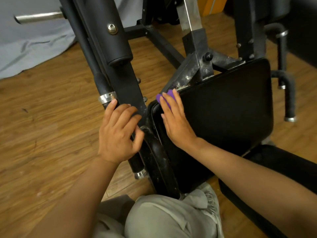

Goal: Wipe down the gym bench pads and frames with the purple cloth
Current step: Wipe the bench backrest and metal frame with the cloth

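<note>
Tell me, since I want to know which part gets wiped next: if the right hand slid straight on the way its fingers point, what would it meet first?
Most likely the scuffed metal frame just past the pad's top corner. The right hand presses the purple cloth there, fingers pointing up-left.

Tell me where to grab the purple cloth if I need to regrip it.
Pinch the cloth at the fold poking out past the right hand's fingers, coming from the upper left off the pad corner. The rest is pressed flat under that hand, so only this bunched edge is free.
</note>
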